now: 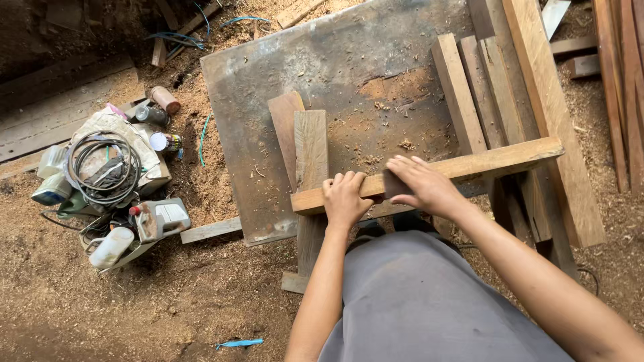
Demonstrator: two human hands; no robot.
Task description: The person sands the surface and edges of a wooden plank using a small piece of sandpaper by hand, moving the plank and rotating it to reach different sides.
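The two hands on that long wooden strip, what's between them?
Between the left hand and right hand, only a short bare stretch of the strip, seen from the head view.

Rough pale wooden batten (469, 164) lies on a dull, scuffed metal table (322, 60).

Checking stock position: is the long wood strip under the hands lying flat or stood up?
Flat. The wood strip lies across the metal-topped bench, with left hand and right hand on it.

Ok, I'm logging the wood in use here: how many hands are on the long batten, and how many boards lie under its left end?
Hands: 2, left hand, right hand
Long batten: 1
Boards beneath: 2, pale board, darker board
Total: 5
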